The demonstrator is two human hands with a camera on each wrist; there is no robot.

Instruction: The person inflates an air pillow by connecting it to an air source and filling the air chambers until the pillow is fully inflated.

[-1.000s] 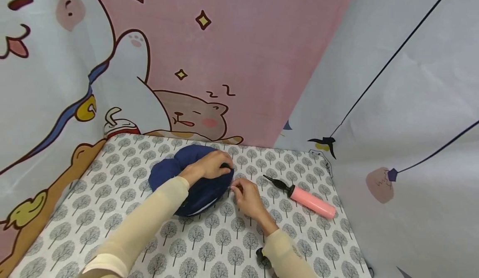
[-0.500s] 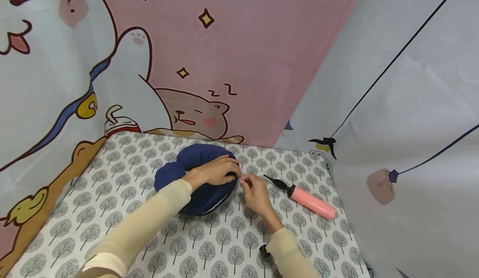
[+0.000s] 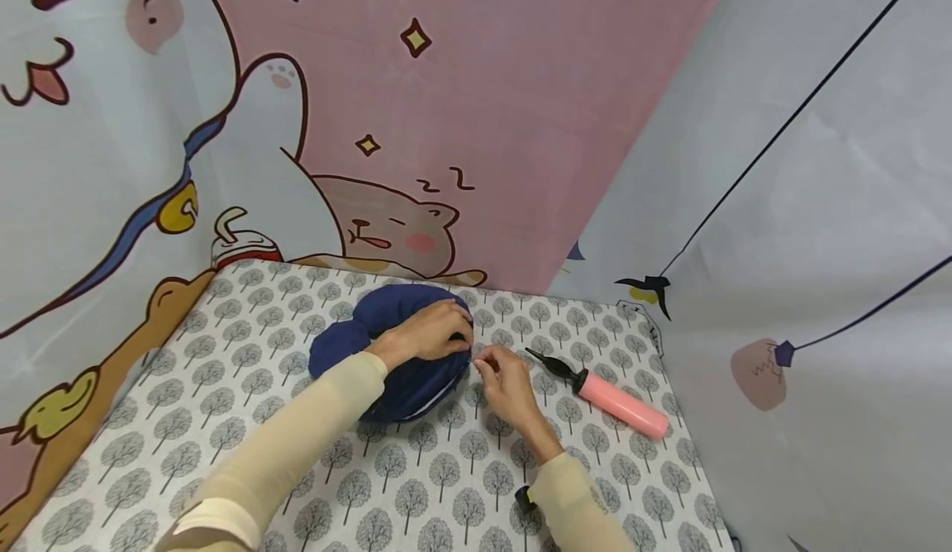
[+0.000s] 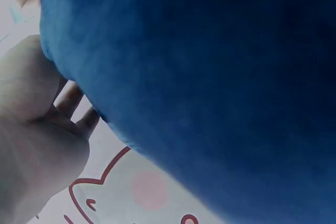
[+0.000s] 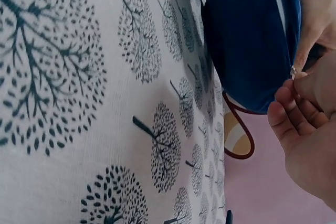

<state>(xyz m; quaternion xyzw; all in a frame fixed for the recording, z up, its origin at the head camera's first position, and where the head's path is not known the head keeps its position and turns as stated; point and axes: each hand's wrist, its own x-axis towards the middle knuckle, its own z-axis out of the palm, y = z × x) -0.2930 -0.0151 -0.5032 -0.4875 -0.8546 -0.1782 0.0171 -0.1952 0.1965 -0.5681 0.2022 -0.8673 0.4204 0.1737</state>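
A dark blue, curved travel neck pillow (image 3: 338, 349) lies on the table, and its velvety side fills most of the left wrist view. My left hand (image 3: 430, 331) reaches over the pillow and grips its right end, thumb on the near side in the left wrist view. Just beside that end, my right hand (image 3: 508, 383) pinches a small metal zipper pull (image 5: 293, 71) between thumb and forefinger. A pale zipper line (image 5: 278, 1) runs along the pillow's edge toward the fingers. The left fingertips are partly hidden behind the fabric.
A pink hand pump (image 3: 623, 406) with a black nozzle lies to the right of my right hand. The table (image 3: 416, 494) has a tree-print cloth. Printed curtains (image 3: 535, 122) stand behind it and along its sides. A small black piece (image 3: 525, 499) shows at the right sleeve.
Pillow and both hands have shifted a little to the right over the last second. In the latest half second, my left hand has drawn slightly back left from the right hand.
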